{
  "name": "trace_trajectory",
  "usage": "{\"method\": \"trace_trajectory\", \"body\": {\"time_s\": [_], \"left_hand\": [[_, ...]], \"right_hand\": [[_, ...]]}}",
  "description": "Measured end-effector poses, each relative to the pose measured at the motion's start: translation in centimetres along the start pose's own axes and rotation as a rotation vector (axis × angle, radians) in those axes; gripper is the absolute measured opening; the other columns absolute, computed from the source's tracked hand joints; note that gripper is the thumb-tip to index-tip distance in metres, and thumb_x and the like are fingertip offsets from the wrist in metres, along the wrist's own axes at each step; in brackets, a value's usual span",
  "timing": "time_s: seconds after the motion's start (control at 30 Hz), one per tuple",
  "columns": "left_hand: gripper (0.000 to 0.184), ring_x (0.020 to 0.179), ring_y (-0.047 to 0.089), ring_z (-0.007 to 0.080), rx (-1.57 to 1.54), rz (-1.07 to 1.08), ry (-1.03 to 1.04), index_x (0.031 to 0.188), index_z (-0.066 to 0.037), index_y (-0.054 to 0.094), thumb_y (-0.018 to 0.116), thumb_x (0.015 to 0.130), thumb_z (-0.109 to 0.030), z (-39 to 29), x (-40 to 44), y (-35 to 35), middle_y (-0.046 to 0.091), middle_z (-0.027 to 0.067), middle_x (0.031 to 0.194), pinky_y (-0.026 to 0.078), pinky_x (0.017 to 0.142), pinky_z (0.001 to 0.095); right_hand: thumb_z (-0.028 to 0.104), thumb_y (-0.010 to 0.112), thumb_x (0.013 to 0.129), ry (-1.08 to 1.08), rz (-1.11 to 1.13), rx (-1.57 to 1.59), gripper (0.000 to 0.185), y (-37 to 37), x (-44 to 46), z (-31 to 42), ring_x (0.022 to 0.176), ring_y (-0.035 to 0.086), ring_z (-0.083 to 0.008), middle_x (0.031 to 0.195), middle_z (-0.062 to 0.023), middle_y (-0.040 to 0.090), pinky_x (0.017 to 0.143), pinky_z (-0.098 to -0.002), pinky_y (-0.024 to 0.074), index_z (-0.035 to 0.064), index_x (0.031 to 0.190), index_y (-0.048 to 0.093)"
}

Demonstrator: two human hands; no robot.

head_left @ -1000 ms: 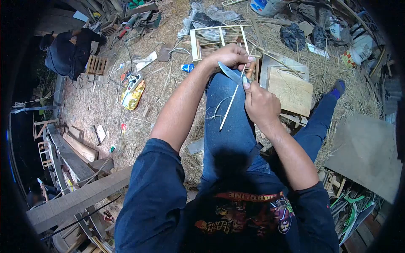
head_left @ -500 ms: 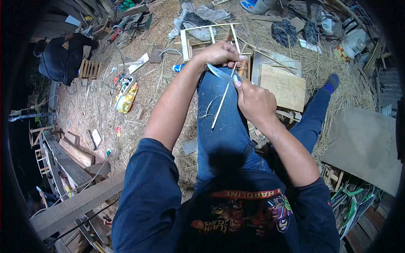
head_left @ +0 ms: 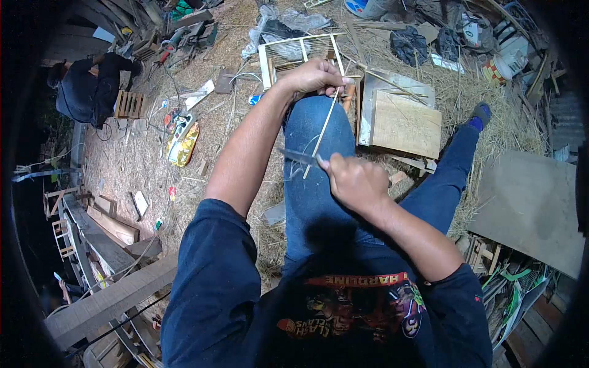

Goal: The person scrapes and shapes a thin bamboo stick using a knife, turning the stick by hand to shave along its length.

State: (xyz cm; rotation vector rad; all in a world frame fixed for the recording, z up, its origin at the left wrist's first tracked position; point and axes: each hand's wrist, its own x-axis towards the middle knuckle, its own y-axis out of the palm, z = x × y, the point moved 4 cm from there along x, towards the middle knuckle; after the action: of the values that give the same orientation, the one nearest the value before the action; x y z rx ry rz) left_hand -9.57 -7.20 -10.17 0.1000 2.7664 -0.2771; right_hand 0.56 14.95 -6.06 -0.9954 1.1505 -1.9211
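Above the denim-clad thigh (head_left: pixel 338 135), the left hand (head_left: pixel 314 77) pinches a thin wooden strip (head_left: pixel 325 127); its upper end is partly hidden by the fingers. The right hand (head_left: pixel 361 183) is closed around a knife (head_left: pixel 299 157), handle concealed, blade blurred across the strip's lower part; whether they touch cannot be told. A slatted frame (head_left: pixel 265 66) lies beyond, partly covered by the left hand.

Knife handle out of sight, blade smeared by blur.
The right hand (head_left: pixel 359 181) covers the handle of the knife (head_left: pixel 298 156); the left hand (head_left: pixel 314 78) hides the upper end of the stick (head_left: pixel 320 136) and part of the slatted frame (head_left: pixel 288 52). The top edge crops a bucket (head_left: pixel 371 7). At lower left, another person (head_left: pixel 67 289) is mostly lost in darkness.
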Motion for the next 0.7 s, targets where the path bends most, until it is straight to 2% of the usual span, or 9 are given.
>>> {"method": "trace_trajectory", "body": {"time_s": [0.03, 0.17, 0.23, 0.33, 0.43, 0.53, 0.57, 0.67, 0.7], "left_hand": [[0.026, 0.048, 0.047, 0.0029, 0.002, 0.001, 0.003, 0.075, -0.007, 0.069, 0.073, 0.089, -0.028, -0.1, -0.2, 0.1, 0.058, -0.0036, 0.057, 0.033, 0.046, 0.0187], [0.026, 0.050, 0.050, 0.0030, -0.082, 0.012, 0.057, 0.076, -0.008, 0.068, 0.073, 0.089, -0.029, -0.3, -0.6, 0.0, 0.059, -0.0038, 0.058, 0.033, 0.047, 0.0185], [0.026, 0.050, 0.050, 0.0030, -0.098, 0.024, 0.069, 0.076, -0.008, 0.068, 0.073, 0.089, -0.029, -0.8, -1.1, 0.4, 0.059, -0.0039, 0.059, 0.034, 0.047, 0.0184], [0.027, 0.050, 0.050, 0.0035, -0.117, -0.022, 0.077, 0.075, -0.007, 0.068, 0.073, 0.089, -0.030, -1.7, -1.8, 0.7, 0.059, -0.0038, 0.059, 0.034, 0.047, 0.0187], [0.033, 0.049, 0.048, 0.0048, -0.069, -0.088, 0.097, 0.076, -0.006, 0.068, 0.069, 0.092, -0.034, -1.5, -1.7, 0.3, 0.058, -0.0024, 0.059, 0.035, 0.047, 0.0210], [0.036, 0.050, 0.048, 0.0045, 0.045, -0.240, 0.078, 0.075, -0.005, 0.068, 0.072, 0.089, -0.038, -1.0, -1.3, 0.2, 0.057, -0.0028, 0.058, 0.034, 0.047, 0.0217], [0.040, 0.051, 0.047, 0.0044, 0.040, -0.243, 0.060, 0.074, -0.005, 0.068, 0.073, 0.087, -0.042, -0.7, -1.5, 0.3, 0.057, -0.0033, 0.058, 0.034, 0.046, 0.0228], [0.041, 0.051, 0.047, 0.0045, 0.060, -0.268, 0.048, 0.075, -0.004, 0.068, 0.072, 0.089, -0.043, -2.1, -2.5, 0.7, 0.057, -0.0036, 0.058, 0.034, 0.047, 0.0229], [0.040, 0.050, 0.046, 0.0047, 0.046, -0.279, 0.073, 0.075, -0.005, 0.067, 0.068, 0.092, -0.041, -2.1, -2.6, 0.9, 0.056, -0.0036, 0.059, 0.033, 0.046, 0.0231]], "right_hand": [[0.031, 0.056, 0.096, -0.069, -0.031, -0.047, 0.031, -0.1, -0.6, 0.0, 0.042, 0.061, -0.0221, 0.054, -0.0070, 0.059, 0.037, -0.0371, 0.0474, 0.0124, 0.071, 0.053], [0.033, 0.056, 0.097, -0.088, -0.085, 0.152, 0.034, -0.8, -1.8, -1.6, 0.047, 0.063, -0.0241, 0.057, -0.0072, 0.060, 0.041, -0.0382, 0.0475, 0.0101, 0.071, 0.053], [0.035, 0.057, 0.097, 0.205, -0.116, 0.408, 0.036, -1.9, -1.4, -3.6, 0.054, 0.064, -0.0287, 0.061, -0.0090, 0.062, 0.049, -0.0398, 0.0480, 0.0061, 0.075, 0.056], [0.046, 0.067, 0.091, 0.442, -0.154, 0.834, 0.046, -2.7, 0.5, -4.7, 0.055, 0.057, -0.0152, 0.061, -0.0076, 0.060, 0.055, -0.0335, 0.0457, 0.0025, 0.078, 0.062], [0.053, 0.073, 0.084, 0.542, -0.040, 0.980, 0.052, -1.9, 2.1, -4.5, 0.058, 0.052, -0.0104, 0.060, -0.0041, 0.056, 0.056, -0.0293, 0.0440, 0.0039, 0.069, 0.061], [0.056, 0.076, 0.079, 0.554, 0.112, 0.840, 0.057, -1.7, 4.0, -3.2, 0.054, 0.055, -0.0145, 0.058, -0.0043, 0.056, 0.055, -0.0316, 0.0453, 0.0045, 0.062, 0.058], [0.048, 0.076, 0.081, 0.542, 0.128, 0.789, 0.053, -1.9, 4.5, -2.8, 0.052, 0.058, -0.0217, 0.057, -0.0102, 0.058, 0.056, -0.0363, 0.0472, 0.0017, 0.064, 0.058], [0.041, 0.077, 0.083, 0.474, 0.040, 0.741, 0.048, -0.3, 3.9, -3.0, 0.051, 0.050, -0.0141, 0.055, -0.0084, 0.054, 0.050, -0.0327, 0.0411, -0.0010, 0.068, 0.060], [0.035, 0.073, 0.088, 0.468, 0.046, 0.742, 0.041, -0.2, 3.6, -3.0, 0.049, 0.051, -0.0161, 0.054, -0.0113, 0.053, 0.050, -0.0343, 0.0412, -0.0012, 0.074, 0.061]]}}
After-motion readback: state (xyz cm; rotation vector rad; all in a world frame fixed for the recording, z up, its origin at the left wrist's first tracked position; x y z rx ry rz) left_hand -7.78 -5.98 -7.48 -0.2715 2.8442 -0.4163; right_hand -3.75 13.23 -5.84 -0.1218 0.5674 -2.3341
